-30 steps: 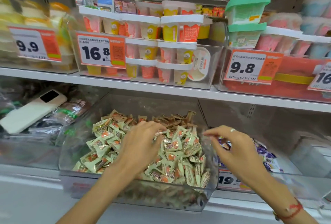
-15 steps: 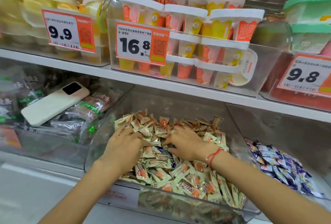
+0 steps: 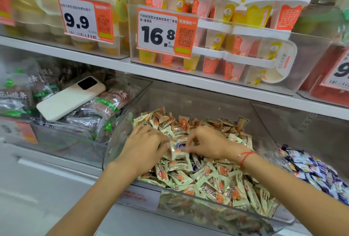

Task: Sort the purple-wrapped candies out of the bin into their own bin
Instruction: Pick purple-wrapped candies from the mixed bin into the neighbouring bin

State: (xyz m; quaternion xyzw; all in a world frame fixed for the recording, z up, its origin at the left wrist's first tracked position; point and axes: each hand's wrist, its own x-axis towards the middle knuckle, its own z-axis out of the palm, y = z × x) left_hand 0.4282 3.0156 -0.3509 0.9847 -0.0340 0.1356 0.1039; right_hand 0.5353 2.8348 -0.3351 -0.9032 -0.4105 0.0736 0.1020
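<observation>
We have both hands down in the clear bin of pale green-and-orange candies, which sits on the lower shelf. Our left hand lies on the left part of the heap in that bin, fingers bent and pressing into the wrappers; we cannot tell whether it has hold of any piece. Our right hand, with a red string round the wrist, is over the middle of the bin, fingertips curled down toward a small purple-wrapped candy that shows between the two hands; it looks like a pinch, but the blur keeps us from being sure. Another dark purple wrapper peeks out of the heap just nearer to us than that one. To the right of the bin, in the neighbouring bin, lies the pile of purple-wrapped candies. To the left of the bin, a white phone rests on dark snack packets. Above the bin, on the upper shelf, stand pudding cups behind a 16.8 price tag.
</observation>
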